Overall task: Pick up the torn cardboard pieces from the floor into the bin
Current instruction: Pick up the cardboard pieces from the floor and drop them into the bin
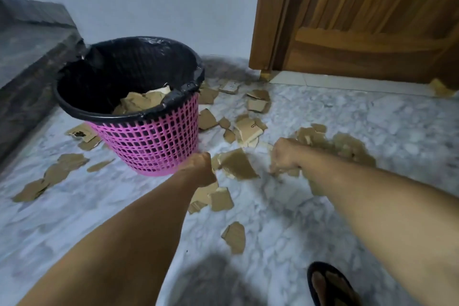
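torn cardboard pieces [244, 129] lie scattered over the marble floor [372, 126] around a pink mesh bin [154, 141] lined with a black bag [129, 67]; some scraps already sit inside. the left hand [198, 169] is curled on a large scrap [236, 163] beside the bin's base. the right hand [285, 154] is curled down among scraps; whether it grips any cannot be told. a loose handful could spill short of the rim, and a knock might tip the light bin. pieces behind the bin and by the wooden door [360, 20] are harder to reach. a sandalled foot [330, 285] stands near.
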Available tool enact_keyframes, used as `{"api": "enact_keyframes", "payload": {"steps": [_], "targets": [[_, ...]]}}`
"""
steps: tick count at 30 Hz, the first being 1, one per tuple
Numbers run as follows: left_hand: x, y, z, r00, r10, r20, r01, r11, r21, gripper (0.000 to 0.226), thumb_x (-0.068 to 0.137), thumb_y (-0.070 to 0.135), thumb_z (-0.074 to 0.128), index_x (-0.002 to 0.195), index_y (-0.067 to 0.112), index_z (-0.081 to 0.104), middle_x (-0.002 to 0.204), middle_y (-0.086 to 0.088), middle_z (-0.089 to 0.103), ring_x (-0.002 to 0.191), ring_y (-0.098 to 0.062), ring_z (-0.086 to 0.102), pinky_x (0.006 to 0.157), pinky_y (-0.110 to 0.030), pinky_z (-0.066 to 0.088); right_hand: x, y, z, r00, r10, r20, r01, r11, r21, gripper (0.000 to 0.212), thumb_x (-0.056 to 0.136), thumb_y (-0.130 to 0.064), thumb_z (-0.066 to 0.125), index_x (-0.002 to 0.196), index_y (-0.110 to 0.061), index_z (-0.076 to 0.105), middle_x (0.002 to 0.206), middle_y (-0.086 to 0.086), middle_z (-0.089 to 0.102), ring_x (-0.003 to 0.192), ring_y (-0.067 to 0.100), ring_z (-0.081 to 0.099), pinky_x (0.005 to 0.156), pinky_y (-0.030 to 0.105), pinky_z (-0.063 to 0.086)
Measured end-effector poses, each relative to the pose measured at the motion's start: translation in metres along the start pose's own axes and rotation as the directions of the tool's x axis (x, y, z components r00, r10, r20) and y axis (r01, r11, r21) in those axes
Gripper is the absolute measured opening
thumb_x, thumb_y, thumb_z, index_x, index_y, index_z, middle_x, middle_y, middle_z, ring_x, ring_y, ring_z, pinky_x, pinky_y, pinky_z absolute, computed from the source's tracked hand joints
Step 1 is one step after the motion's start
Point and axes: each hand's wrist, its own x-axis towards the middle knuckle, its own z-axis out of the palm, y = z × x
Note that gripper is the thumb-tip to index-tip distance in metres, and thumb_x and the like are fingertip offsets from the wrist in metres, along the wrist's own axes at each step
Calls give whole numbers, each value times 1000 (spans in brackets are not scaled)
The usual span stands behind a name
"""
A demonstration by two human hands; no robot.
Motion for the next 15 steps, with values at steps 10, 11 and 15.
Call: {"api": "enact_keyframes", "payload": {"steps": [10,11,15], "targets": [[32,-5,101,972,-209,107,216,975,-57,104,76,45,74,150,11,10,148,-12,20,134,-29,27,107,-41,33,16,-21,167,937,-308,164,317,948,-30,71,74,-34,80,137,-21,52,132,6,53,121,27,53,93,35,47],[34,-6,105,975,-204,86,208,977,-43,104,75,45,75,149,12,11,146,-11,23,132,-29,29,105,-41,35,16,-21,177,928,-345,142,357,932,-67,76,72,-34,81,139,-23,48,130,7,49,119,29,51,92,38,48],[48,-17,116,972,-225,60,227,974,-25,124,56,45,88,146,16,7,137,-8,25,126,-26,30,98,-39,41,24,-15,206,875,-481,56,480,848,-222,64,74,-32,76,131,-24,47,121,7,41,108,30,45,84,37,42]]}}
